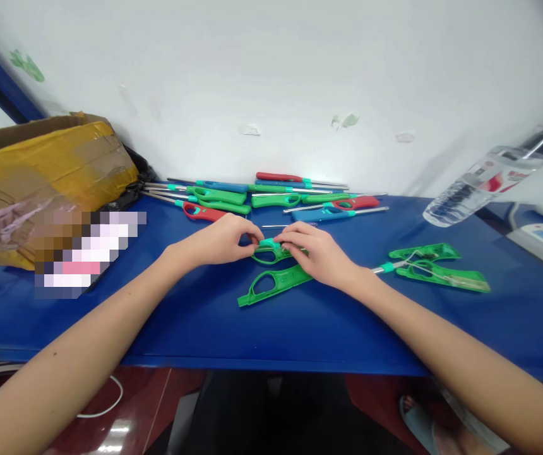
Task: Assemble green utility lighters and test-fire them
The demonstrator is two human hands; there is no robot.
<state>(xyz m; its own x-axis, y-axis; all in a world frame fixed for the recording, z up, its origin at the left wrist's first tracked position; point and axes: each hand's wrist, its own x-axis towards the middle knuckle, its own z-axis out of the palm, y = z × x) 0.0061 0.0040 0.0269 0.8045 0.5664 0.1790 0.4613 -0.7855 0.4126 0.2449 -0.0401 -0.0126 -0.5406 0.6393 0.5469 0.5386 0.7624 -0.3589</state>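
Both hands, the left hand (pixel 226 243) and the right hand (pixel 316 253), pinch a green plastic lighter handle with a teal trigger (pixel 271 251) between the fingertips, steadying it just above the blue table (pixel 196 322). A loose green handle shell (pixel 274 285) lies beneath. The taped brown cardboard box (pixel 39 183) hides its contents.

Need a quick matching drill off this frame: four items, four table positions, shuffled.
Items:
1. cardboard box
2. water bottle
3. pile of lighters
4. green lighter shell

Places:
A. far edge of the blue table, along the wall
B. far right, lying tilted
C. far left
D. just near side of the left hand and right hand

Pairs: 1-C, 2-B, 3-A, 4-D
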